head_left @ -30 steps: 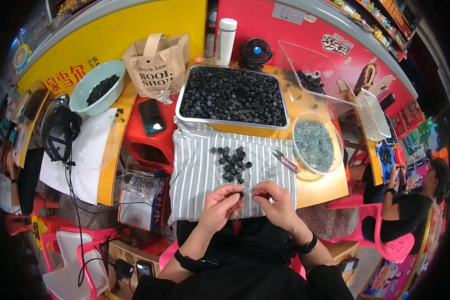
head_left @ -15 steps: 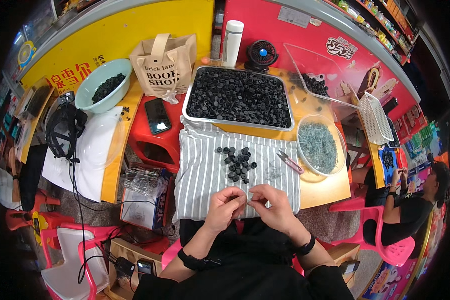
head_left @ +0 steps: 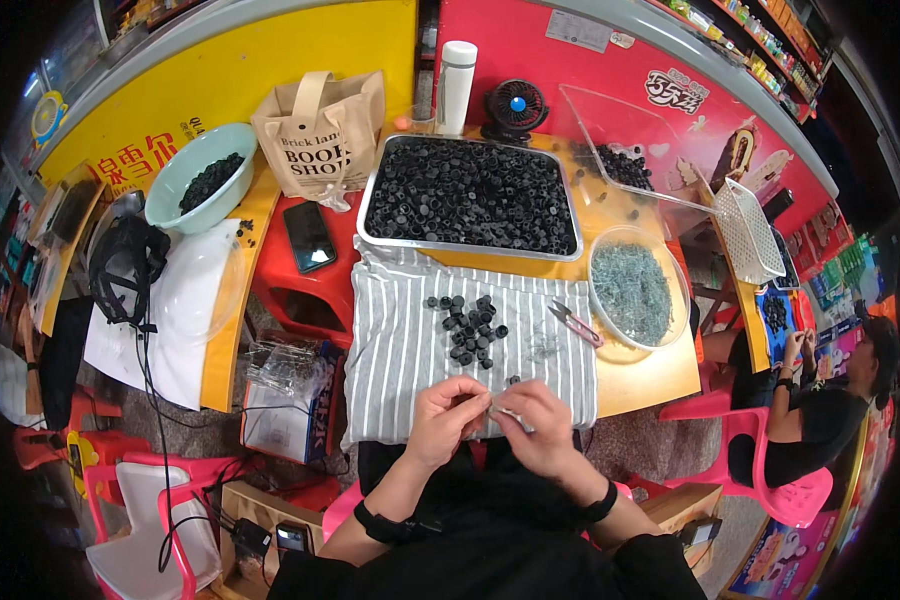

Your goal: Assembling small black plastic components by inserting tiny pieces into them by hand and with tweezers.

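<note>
Both hands, left hand (head_left: 448,418) and right hand (head_left: 540,425), meet fingertip to fingertip, pinching one small part at near edge of striped cloth (head_left: 400,350), below black caps (head_left: 470,328).

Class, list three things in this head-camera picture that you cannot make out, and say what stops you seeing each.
1. Head view: the small piece pinched between the left hand and right hand is too small, and the fingers cover it.
2. Head view: the contents of the tan paper bag are hidden by its walls.
3. Head view: the single bits in the clear bowl are too fine; they blur into a grey mass.
</note>
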`<action>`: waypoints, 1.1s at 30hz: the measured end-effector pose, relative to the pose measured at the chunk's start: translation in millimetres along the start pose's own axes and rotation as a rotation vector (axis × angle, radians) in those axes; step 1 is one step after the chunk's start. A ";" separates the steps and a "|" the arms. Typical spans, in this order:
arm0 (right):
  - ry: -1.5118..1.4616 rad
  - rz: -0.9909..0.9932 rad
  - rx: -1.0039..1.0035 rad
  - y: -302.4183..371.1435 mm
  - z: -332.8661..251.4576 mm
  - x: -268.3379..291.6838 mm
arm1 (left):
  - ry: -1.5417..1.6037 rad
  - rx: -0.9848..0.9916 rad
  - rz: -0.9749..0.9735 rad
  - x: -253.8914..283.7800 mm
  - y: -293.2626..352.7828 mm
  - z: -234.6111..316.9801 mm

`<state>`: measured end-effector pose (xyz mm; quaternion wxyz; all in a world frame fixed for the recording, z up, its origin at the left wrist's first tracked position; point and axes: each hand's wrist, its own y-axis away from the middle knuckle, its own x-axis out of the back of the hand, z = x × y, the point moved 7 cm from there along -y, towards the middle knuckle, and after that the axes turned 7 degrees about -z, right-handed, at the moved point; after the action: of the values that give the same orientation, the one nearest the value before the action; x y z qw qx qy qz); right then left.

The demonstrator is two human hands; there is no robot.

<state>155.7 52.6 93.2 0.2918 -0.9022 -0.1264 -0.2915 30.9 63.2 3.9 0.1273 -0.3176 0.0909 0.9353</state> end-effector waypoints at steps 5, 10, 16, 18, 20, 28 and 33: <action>-0.017 0.131 -0.029 4.3 4.6 1.5 | -0.054 -0.017 -0.070 -3.1 0.4 7.1; -0.073 0.117 -0.298 7.2 45.7 19.6 | 0.058 -0.006 -0.146 -4.6 -5.7 6.3; 0.018 0.083 -0.354 8.3 60.2 7.8 | 0.021 -0.082 -0.154 2.6 -7.6 10.4; 0.034 0.080 -0.348 6.6 61.8 5.9 | -0.002 -0.095 -0.142 5.8 -7.0 14.6; 0.104 0.044 -0.301 3.8 61.5 3.6 | -0.014 -0.080 -0.084 12.2 -6.4 14.9; 0.277 -0.231 -0.218 -33.5 42.2 0.8 | 0.004 -0.032 -0.031 16.4 -4.1 12.1; 0.351 -0.421 -0.150 -53.9 36.2 -11.3 | -0.017 -0.025 -0.003 19.5 -6.6 5.9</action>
<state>141.6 116.6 87.0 0.1747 -0.8109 -0.2369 -0.5059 14.6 74.5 -4.1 0.1253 -0.3113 0.0777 0.9388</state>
